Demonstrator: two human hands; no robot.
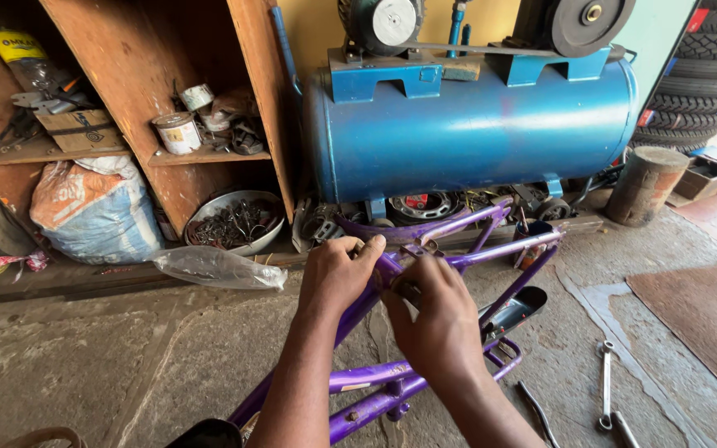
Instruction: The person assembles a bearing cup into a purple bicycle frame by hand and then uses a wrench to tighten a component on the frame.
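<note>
On the concrete floor (126, 357) of a workshop, a purple bicycle frame (458, 249) lies on its side, its tubes running from the lower middle of the view up toward a large blue air compressor tank (475, 124) that stands against the wall. Both hands meet at the upper junction of the frame. The left hand (338, 274) rests over a purple tube, its fingers (367, 246) curled down and closed around the tube. The right hand (437, 311) sits just beside it, touching the frame a little lower, its fingers (408, 286) bent inward and pinched on a small fitting at the tube; what exactly they grip is hidden by the hand itself. A black part (512, 311) hangs on the frame just right of the right hand. To the right on the floor lie two spanners (606, 386), well apart from the hands, beside a brown mat (699, 323). Left of the hands lies a crumpled clear plastic bag (217, 267), and behind it a metal bowl (234, 220) full of small metal parts sits at the foot of a wooden shelf unit (143, 83) holding tins and clutter. A filled sack (93, 207) leans under the shelf. Stacked tyres (707, 75) stand at the far right, next to a wooden stump (645, 182).
</note>
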